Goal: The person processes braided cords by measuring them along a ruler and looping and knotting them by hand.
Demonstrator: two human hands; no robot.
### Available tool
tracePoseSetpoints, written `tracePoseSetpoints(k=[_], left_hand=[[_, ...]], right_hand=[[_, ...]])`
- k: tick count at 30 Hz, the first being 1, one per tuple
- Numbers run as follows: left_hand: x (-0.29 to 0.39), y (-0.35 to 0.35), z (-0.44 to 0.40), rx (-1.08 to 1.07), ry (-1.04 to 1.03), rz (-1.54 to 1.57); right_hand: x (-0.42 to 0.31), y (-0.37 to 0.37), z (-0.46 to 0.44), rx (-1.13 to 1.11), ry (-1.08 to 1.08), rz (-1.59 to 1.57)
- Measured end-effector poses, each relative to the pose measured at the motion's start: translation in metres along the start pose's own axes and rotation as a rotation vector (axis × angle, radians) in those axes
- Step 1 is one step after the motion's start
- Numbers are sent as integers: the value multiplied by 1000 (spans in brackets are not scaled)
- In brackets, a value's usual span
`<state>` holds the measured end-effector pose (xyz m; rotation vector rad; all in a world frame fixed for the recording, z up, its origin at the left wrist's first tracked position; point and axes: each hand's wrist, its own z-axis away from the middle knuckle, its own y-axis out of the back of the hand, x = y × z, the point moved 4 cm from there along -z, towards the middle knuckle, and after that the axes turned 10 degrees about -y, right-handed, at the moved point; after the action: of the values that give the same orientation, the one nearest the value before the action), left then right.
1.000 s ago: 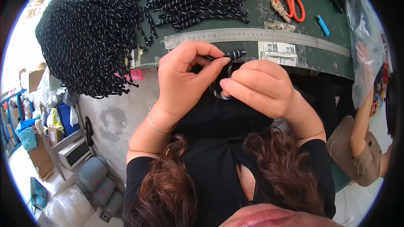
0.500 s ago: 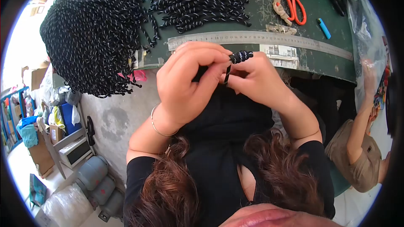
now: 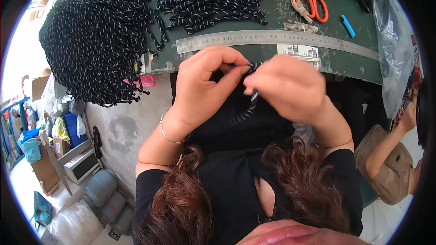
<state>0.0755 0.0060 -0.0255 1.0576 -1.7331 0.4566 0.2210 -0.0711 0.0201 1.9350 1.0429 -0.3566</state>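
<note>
My left hand (image 3: 202,86), with a bangle at the wrist, pinches a black cord with white flecks (image 3: 253,102) between thumb and fingertips. My right hand (image 3: 290,84) is closed on the same cord close beside it, slightly blurred by motion. A tail of the cord hangs below my right fingers and smears toward my lap. Part of the cord shows between the two hands, but its exact shape there is covered by my fingers. Both hands are in front of my chest, just at the near edge of the green table (image 3: 218,59).
A large bundle of similar cords (image 3: 95,41) hangs over the table's left edge. Several cut cords (image 3: 213,2) lie behind my hands. A steel ruler (image 3: 272,37), orange-handled scissors (image 3: 313,2) and a blue lighter (image 3: 348,26) lie on the table. Another person's arm (image 3: 386,149) is at right.
The coiled bit of cord above my fingers is no longer upright there. My right hand has turned and shifted right and down, and a cord tail now swings below it.
</note>
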Motion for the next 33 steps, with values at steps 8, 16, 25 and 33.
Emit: tracePoseSetpoints(k=[8, 16, 25, 33], left_hand=[[42, 4, -11, -129, -467, -159], [15, 9, 0, 156, -91, -53], [-5, 5, 3, 54, 70, 53], [43, 4, -11, -187, -436, -143]], right_hand=[[55, -32, -4, -164, -823, -587], [23, -36, 17, -151, -732, -290], [3, -11, 6, 55, 37, -5], [55, -22, -17, -223, -703, -694]])
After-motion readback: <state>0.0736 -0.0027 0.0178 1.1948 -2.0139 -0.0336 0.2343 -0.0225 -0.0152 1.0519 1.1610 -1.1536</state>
